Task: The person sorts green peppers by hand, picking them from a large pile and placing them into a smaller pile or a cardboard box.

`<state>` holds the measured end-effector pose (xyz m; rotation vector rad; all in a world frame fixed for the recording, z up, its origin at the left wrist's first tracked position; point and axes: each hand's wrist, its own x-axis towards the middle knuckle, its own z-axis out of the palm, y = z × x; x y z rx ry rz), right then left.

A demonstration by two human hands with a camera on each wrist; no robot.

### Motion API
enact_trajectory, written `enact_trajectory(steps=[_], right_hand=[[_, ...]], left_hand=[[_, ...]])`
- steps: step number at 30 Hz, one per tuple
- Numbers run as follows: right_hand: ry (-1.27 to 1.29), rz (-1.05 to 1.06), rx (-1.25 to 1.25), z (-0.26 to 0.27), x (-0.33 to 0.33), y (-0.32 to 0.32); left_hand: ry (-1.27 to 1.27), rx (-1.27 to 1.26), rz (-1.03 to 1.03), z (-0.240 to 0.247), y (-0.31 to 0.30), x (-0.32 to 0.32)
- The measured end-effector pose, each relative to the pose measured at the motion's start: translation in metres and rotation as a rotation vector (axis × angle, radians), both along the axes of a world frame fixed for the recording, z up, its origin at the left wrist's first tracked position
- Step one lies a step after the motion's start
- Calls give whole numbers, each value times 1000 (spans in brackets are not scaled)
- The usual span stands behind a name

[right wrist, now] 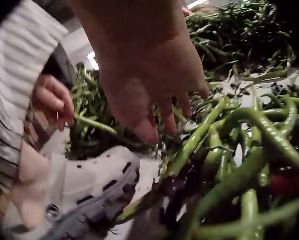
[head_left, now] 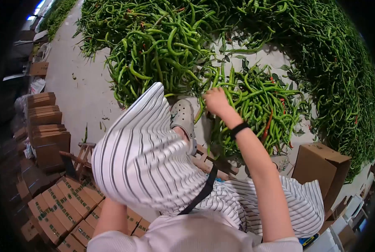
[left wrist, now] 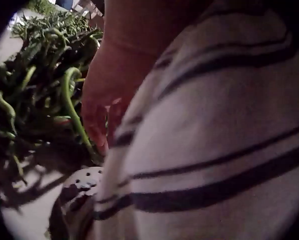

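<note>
Green chili peppers (head_left: 254, 96) lie in a small heap on the floor, a few red ones among them. At its left edge, in the head view, is my right hand (head_left: 216, 101). The right wrist view shows this hand (right wrist: 154, 90) with fingers loosely extended downward, nothing between them, beside long peppers (right wrist: 199, 135). Striped cloth over the knee hides my left hand in the head view. Both wrist views show that hand, in the left one (left wrist: 107, 95) and in the right one (right wrist: 54, 100), its fingertips at the end of a curved green pepper (left wrist: 72, 100), which they appear to pinch.
A larger pepper pile (head_left: 162, 50) lies ahead, and another bank of peppers (head_left: 338, 84) curves along the right. A clog (head_left: 182, 119) stands between the heaps. An open carton (head_left: 321, 166) is at right; printed cartons (head_left: 61, 206) and folded cardboard (head_left: 49, 143) are at left.
</note>
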<state>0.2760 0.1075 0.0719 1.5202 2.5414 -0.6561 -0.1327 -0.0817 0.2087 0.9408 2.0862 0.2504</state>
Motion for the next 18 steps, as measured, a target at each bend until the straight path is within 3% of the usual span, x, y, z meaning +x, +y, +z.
enact_trajectory(steps=[3, 6, 13, 18], right_hand=[[-254, 117, 32, -41, -32, 7], [-316, 228, 23, -46, -11, 10], [-402, 48, -67, -24, 77, -23], [-470, 28, -165, -8, 95, -58]], left_hand=[[3, -71, 49, 4, -23, -9], [15, -123, 86, 11, -46, -12], [28, -71, -17, 21, -44, 15], [-19, 90, -224, 15, 10, 61]])
